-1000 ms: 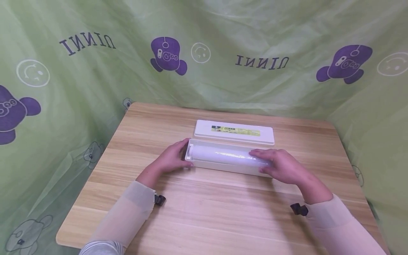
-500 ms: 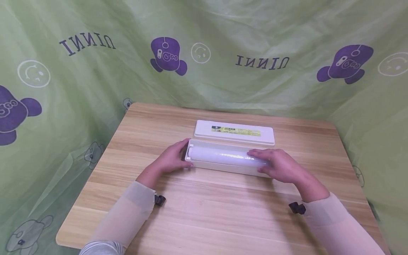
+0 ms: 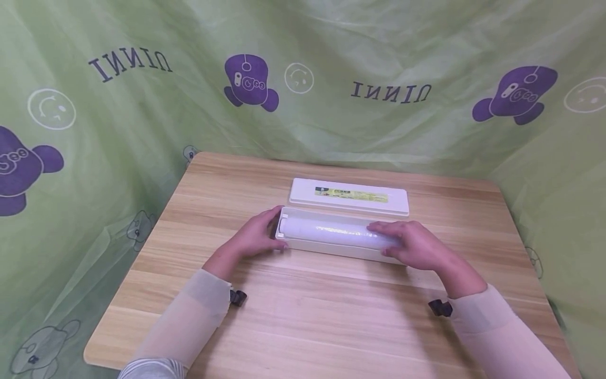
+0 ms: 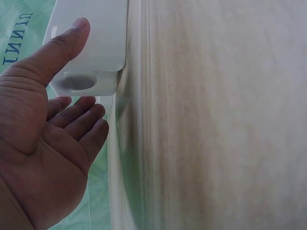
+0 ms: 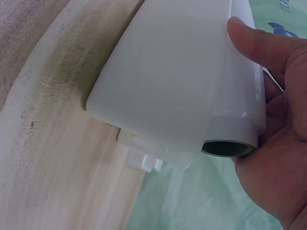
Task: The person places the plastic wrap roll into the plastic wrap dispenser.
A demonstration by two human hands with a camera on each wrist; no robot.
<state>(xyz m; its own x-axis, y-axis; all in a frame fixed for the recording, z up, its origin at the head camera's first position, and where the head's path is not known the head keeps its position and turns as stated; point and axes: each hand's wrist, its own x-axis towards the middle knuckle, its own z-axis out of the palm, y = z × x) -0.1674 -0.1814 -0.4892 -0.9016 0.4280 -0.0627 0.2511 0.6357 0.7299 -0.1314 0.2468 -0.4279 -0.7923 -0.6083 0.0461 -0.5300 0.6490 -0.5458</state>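
A long white box (image 3: 331, 249) stands uncovered on the table, with a shiny whitish roll of cling film (image 3: 322, 229) lying along its top opening. My left hand (image 3: 253, 235) holds the box's left end, thumb at the front and fingers toward the back corner. In the left wrist view, the box's end wall (image 4: 104, 84) shows a round recess. My right hand (image 3: 416, 246) grips the roll near its right end, with the thumb by the box's front edge. The right wrist view shows the hollow core of the cling film (image 5: 229, 147) raised at the box's rim.
Behind the box lies a flat white lid (image 3: 303, 195) with a yellow-green label (image 3: 352, 195). Everything rests on a wood-grain table (image 3: 307, 316). A green patterned curtain (image 3: 322, 126) hangs around its back and sides.
My right hand has shifted slightly left with the roll, whose left end now sits closer to the box's left wall. The left hand, box and lid stay in place.
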